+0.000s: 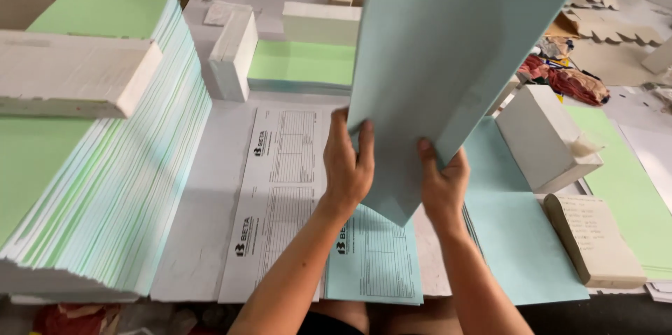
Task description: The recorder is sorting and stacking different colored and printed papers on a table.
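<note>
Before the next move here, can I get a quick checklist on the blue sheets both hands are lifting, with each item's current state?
1. Left hand grips the blue sheets at the lower edge: ok.
2. Right hand grips the same bundle: ok.
3. Bundle lifted off the table: ok.
4. Printed blue form lies flat beneath the hands: ok.
5. White block stands apart from the bundle: cannot tell, the sheets hide part of it.
6. Sheet edges aligned within the bundle: cannot tell.
</note>
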